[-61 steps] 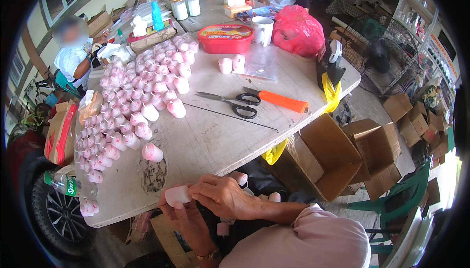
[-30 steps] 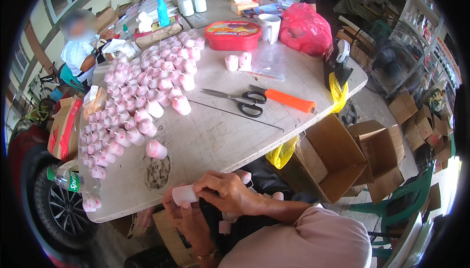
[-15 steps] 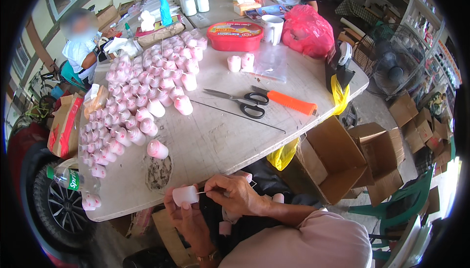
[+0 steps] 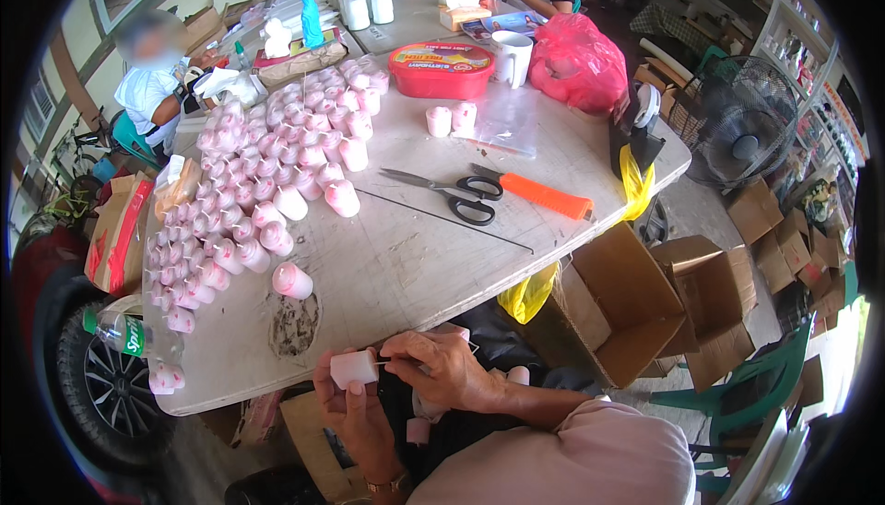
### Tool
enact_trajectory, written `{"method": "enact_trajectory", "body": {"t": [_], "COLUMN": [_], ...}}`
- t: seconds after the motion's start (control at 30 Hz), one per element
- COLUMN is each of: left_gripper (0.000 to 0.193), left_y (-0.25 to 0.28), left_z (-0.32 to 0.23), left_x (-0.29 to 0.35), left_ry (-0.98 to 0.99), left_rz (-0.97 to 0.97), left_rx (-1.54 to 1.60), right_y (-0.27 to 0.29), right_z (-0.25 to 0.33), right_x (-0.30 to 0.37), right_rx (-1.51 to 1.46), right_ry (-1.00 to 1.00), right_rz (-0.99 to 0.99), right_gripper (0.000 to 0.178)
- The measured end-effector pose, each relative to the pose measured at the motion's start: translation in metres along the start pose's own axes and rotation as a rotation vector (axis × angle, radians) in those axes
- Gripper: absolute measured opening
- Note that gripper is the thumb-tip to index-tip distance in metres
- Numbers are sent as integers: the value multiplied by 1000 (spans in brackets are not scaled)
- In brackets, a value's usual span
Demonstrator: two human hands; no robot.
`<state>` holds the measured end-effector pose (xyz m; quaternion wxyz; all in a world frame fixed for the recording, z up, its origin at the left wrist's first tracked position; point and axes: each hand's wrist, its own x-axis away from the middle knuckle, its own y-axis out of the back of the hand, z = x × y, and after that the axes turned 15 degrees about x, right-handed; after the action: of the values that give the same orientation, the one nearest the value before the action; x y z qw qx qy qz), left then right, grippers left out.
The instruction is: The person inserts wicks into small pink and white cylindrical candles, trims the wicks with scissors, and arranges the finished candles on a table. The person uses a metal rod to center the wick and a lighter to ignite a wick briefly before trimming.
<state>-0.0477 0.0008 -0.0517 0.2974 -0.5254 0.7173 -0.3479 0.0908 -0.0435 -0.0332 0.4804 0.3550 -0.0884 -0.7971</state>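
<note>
Above my lap, just off the table's near edge, my left hand [image 4: 362, 420] holds a small pale pink-and-white candle [image 4: 353, 370] on its side between thumb and fingers. Thumb and forefinger of my right hand [image 4: 447, 371] pinch the thin wick [image 4: 382, 362] at the candle's right end. More small candles lie on my lap, one pink candle [image 4: 418, 430] below my hands and a pale candle [image 4: 518, 375] beside my right wrist. On the table ahead, a single candle [image 4: 292, 281] stands apart from a large crowd of similar candles [image 4: 267, 173] with upright wicks.
Black-handled scissors [image 4: 472, 196], an orange-handled cutter [image 4: 544, 196] and a thin dark rod [image 4: 442, 220] lie mid-table. Behind them stand a red tub [image 4: 441, 71], a white mug [image 4: 512, 58] and a pink bag [image 4: 581, 62]. Open cardboard boxes [image 4: 627, 307] sit right. Two people are at the far side.
My right fingers have come slightly closer to the candle along the wick. My view has shifted a little. The person at the back now has both hands raised in sight.
</note>
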Motion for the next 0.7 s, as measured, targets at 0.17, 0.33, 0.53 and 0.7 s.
{"method": "enact_trajectory", "body": {"t": [0.17, 0.33, 0.53, 0.7], "left_gripper": [56, 56, 56, 56], "left_y": [-3, -4, -4, -2], "left_z": [-1, -8, -6, -6], "left_x": [0, -2, -1, -2], "left_ry": [-14, -6, 26, 17], "left_rz": [-5, -3, 9, 30], "left_rx": [4, -37, -34, 8], "right_y": [1, 6, 5, 5], "right_z": [2, 0, 1, 1], "right_x": [-1, -2, -3, -1], "right_rx": [-60, -90, -135, -126], "right_ry": [36, 63, 29, -33], "right_rz": [42, 78, 106, 115], "right_gripper": [15, 15, 14, 14]}}
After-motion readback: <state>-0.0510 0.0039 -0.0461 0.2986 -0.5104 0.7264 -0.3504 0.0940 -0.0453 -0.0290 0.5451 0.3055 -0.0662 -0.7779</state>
